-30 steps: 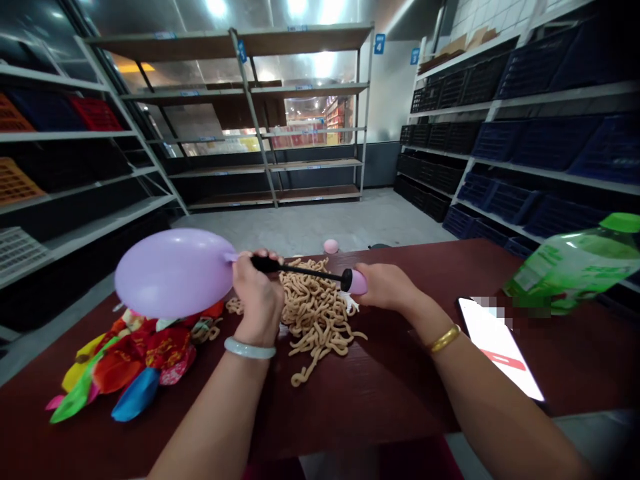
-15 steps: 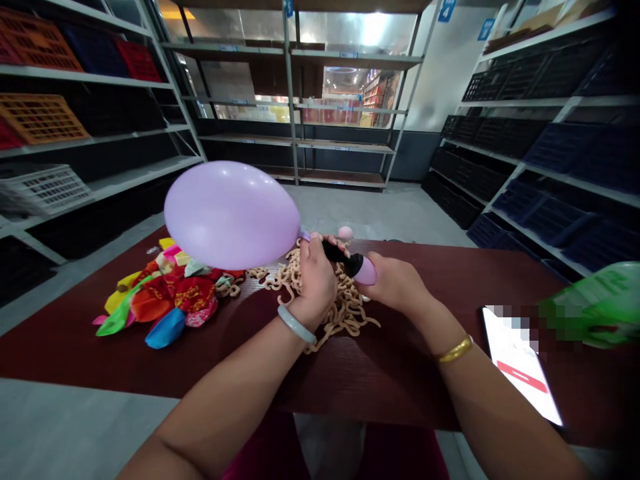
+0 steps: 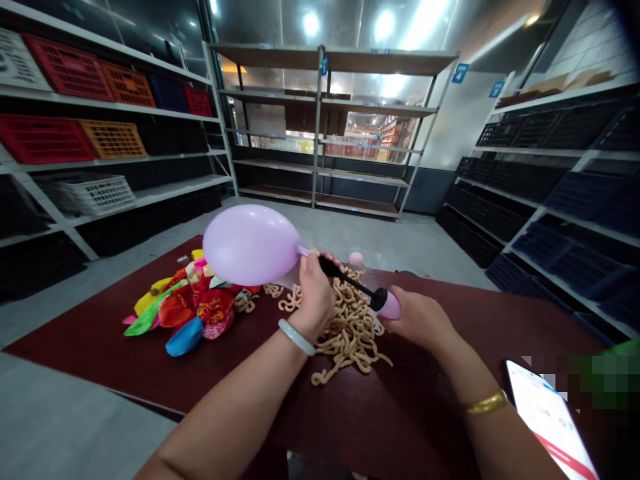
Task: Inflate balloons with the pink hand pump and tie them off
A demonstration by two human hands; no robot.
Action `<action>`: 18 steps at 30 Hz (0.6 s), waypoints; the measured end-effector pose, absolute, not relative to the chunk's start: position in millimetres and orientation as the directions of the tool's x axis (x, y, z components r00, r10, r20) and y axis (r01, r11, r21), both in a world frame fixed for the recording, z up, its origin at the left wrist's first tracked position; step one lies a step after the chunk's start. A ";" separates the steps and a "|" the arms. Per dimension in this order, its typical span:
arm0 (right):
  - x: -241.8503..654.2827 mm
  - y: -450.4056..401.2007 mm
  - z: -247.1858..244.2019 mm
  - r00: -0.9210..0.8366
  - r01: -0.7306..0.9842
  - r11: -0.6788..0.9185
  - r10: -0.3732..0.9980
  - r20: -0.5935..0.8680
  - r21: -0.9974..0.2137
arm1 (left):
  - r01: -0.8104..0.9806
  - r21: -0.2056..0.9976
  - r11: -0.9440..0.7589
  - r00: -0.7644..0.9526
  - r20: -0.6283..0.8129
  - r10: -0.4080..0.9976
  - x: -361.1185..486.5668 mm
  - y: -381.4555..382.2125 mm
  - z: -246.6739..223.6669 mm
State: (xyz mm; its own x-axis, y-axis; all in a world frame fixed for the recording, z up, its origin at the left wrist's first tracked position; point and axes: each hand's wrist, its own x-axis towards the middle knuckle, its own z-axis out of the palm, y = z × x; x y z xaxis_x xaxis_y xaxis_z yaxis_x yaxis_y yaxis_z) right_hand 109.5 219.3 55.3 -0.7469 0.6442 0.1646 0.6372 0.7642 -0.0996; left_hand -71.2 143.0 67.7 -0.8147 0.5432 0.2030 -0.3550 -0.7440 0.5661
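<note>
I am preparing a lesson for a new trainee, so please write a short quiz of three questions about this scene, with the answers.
1. True or false: the left hand holds the black barrel of the pump.
2. What colour is the large inflated balloon? A: green; B: light purple; C: orange.
3. Which hand is nearer to the phone?

Key:
1. True.
2. B.
3. The right hand, which holds the pump's handle.
</note>
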 end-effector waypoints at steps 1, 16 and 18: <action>107.7 217.3 55.2 -0.745 0.638 0.762 0.647 0.162 -0.110 | -0.376 0.581 -0.722 -0.793 0.201 0.575 -61.9 144.5 63.4; 99.9 207.6 58.2 -0.728 0.645 0.740 0.671 0.143 -0.191 | -0.369 0.615 -0.696 -0.769 0.217 0.601 -55.4 144.0 61.2; 103.0 214.0 56.5 -0.736 0.642 0.744 0.666 0.123 -0.185 | -0.346 0.572 -0.743 -0.812 0.215 0.543 -74.3 142.9 68.0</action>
State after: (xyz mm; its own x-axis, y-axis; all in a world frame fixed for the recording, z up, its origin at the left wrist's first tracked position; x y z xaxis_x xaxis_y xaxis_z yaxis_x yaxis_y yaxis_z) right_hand 103.0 214.0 56.5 -0.7357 0.6661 0.1230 0.6425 0.7437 -0.1849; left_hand -74.3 142.9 68.0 -0.8116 0.5432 0.2150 -0.3460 -0.7434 0.5723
